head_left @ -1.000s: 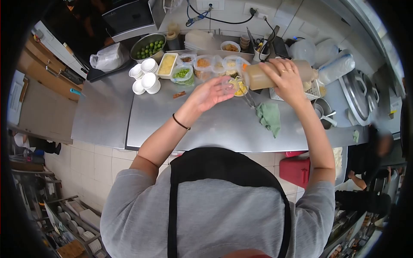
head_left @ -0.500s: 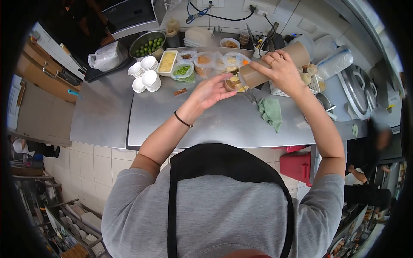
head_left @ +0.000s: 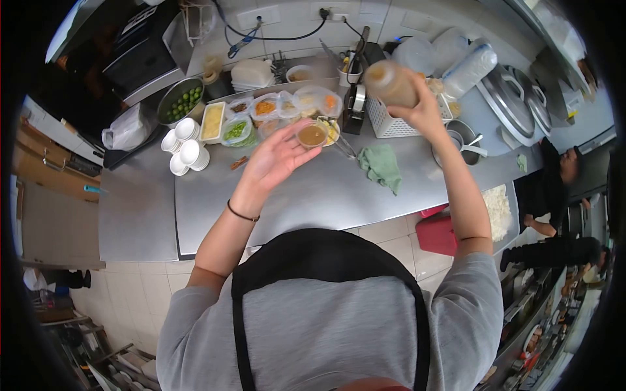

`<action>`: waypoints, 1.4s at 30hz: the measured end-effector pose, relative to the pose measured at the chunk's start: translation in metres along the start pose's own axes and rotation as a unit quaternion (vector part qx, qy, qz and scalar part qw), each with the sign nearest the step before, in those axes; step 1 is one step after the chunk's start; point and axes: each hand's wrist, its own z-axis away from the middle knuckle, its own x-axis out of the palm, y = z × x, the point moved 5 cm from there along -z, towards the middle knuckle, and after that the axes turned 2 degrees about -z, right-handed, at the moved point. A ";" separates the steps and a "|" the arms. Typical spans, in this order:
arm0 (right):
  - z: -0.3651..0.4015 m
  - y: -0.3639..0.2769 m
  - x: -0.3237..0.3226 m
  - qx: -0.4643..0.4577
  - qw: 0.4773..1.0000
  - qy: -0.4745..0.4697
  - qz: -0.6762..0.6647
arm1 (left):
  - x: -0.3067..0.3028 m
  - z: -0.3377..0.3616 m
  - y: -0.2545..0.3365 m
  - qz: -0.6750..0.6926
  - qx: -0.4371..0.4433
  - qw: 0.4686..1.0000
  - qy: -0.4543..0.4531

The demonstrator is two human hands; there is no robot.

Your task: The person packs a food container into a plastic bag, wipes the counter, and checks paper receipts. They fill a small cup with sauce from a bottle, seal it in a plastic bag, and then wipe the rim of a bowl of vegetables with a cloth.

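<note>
- One small clear cup point(head_left: 312, 135), filled with brown sauce, sits just toward twelve o'clock from the picture's centre, held above the steel counter point(head_left: 313, 195).
- The left hand point(head_left: 277, 159) has it at seven o'clock from the cup. The fingers are long and only lightly bent, the fingertips and thumb grip the cup's side, and the palm stays mostly open.
- The right hand point(head_left: 425, 116), at two o'clock from the cup, is wrapped closed around the lower part of a squeeze bottle point(head_left: 390, 83). The bottle holds tan liquid, is lifted clear of the counter and tilted, and is too blurred to show its nozzle.
- A white basket point(head_left: 391, 124) stands on the counter at three o'clock from the cup, below the raised bottle.
- A green cloth point(head_left: 381, 166) lies crumpled on the counter at four o'clock from the cup.
- Several clear tubs point(head_left: 264, 107) with green, orange and yellow fillings stand in a row at ten to eleven o'clock, just behind the cup.
- Stacked white bowls point(head_left: 184, 153) stand at nine o'clock, well apart from the cup, and a metal bowl of limes point(head_left: 180, 103) is beyond them at ten o'clock.
- A pot with a spoon point(head_left: 458, 140) stands at three o'clock, just past the right wrist.
- A red bin point(head_left: 437, 234) shows below the counter's edge at five o'clock.
- Another person point(head_left: 554, 182) in dark clothes is at the picture's three o'clock edge.
</note>
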 end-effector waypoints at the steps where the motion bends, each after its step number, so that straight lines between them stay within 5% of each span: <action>1: -0.002 0.011 -0.014 0.003 1.000 0.003 0.003 | -0.002 0.001 -0.001 0.000 -0.004 1.000 -0.003; 4: -0.013 0.055 -0.066 0.066 0.988 0.139 -0.009 | -0.011 0.003 -0.004 0.002 0.002 1.000 -0.004; 6: -0.013 0.081 -0.094 0.067 0.957 0.258 0.116 | -0.017 0.005 -0.005 -0.014 0.010 1.000 0.018; 11: 0.002 0.171 -0.102 0.059 0.924 0.354 0.133 | -0.022 0.007 -0.006 -0.032 0.004 0.999 0.041; 15: 0.032 0.240 -0.095 0.163 0.898 0.397 0.101 | -0.029 0.011 -0.006 -0.050 0.009 0.997 0.063; 19: 0.036 0.210 -0.074 0.225 0.898 0.342 0.159 | -0.050 0.013 -0.010 -0.039 0.008 0.996 0.083; 21: 0.035 0.162 -0.059 0.162 0.890 0.386 0.182 | -0.055 0.014 -0.014 -0.033 0.010 0.995 0.090; 22: 0.034 0.130 -0.036 0.040 0.913 0.370 0.169 | -0.057 0.014 -0.016 -0.035 0.013 0.995 0.097; 24: 0.040 0.075 0.038 0.076 0.980 0.171 -0.068 | -0.056 0.012 -0.025 -0.032 0.000 0.997 0.076; 25: 0.048 0.027 0.079 0.117 0.968 0.098 -0.200 | -0.057 0.012 -0.028 -0.031 0.004 0.996 0.086; 28: 0.078 -0.024 0.157 0.028 0.975 -0.031 -0.220 | -0.060 0.009 -0.036 -0.034 -0.016 0.997 0.064; 40: 0.079 -0.044 0.184 0.044 0.967 -0.068 -0.242 | -0.085 0.022 -0.018 -0.094 -0.039 0.989 0.106; 42: 0.078 -0.043 0.186 0.047 0.979 -0.066 -0.187 | -0.084 0.020 -0.013 -0.247 -0.005 0.958 0.146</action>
